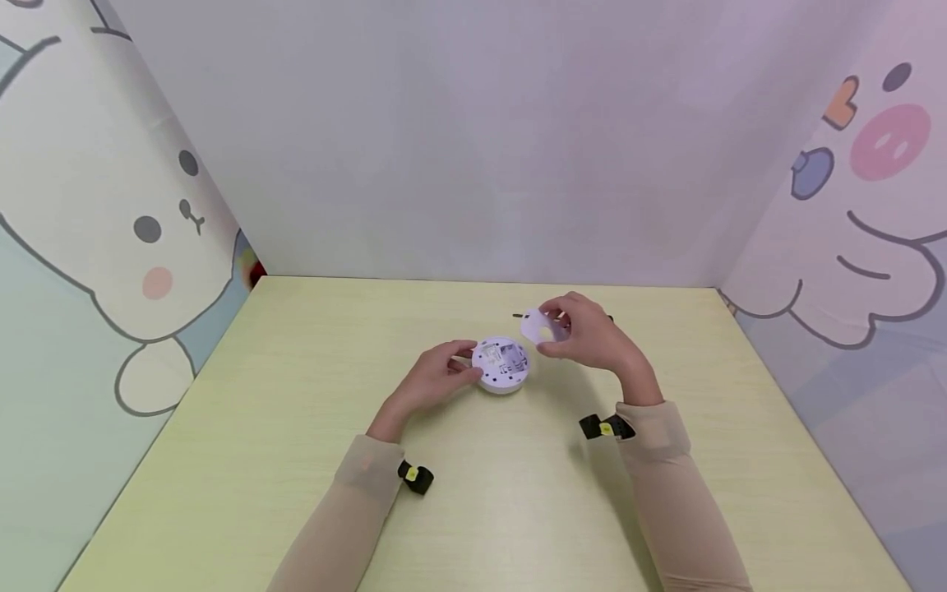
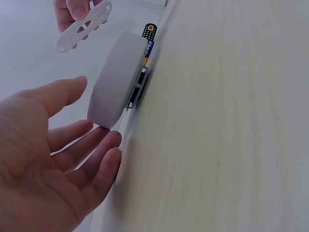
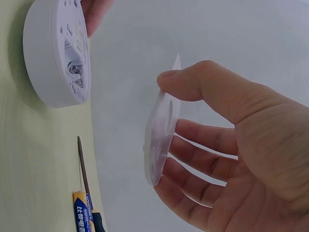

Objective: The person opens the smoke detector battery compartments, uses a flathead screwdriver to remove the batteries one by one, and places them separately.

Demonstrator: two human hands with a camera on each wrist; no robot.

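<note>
A white round device (image 1: 501, 364), like a smoke detector, lies on the table with a recessed compartment facing up. My left hand (image 1: 436, 374) is at its left side, thumb and fingers loosely spread. In the left wrist view the fingertips meet the device's edge (image 2: 118, 79) while the thumb stands apart. My right hand (image 1: 588, 333) holds a thin white mounting plate (image 1: 534, 326) with a cutout, raised above and right of the device. The right wrist view shows the plate (image 3: 157, 137) pinched between thumb and fingers. Metal contacts show in the device's compartment (image 3: 75, 70).
Behind the right hand, a screwdriver (image 3: 83, 162) lies beside a blue and yellow battery (image 3: 83, 212). A grey-framed piece with dark slots (image 2: 137, 88) lies beyond the device. A pale wall (image 1: 481, 148) stands along the table's back edge.
</note>
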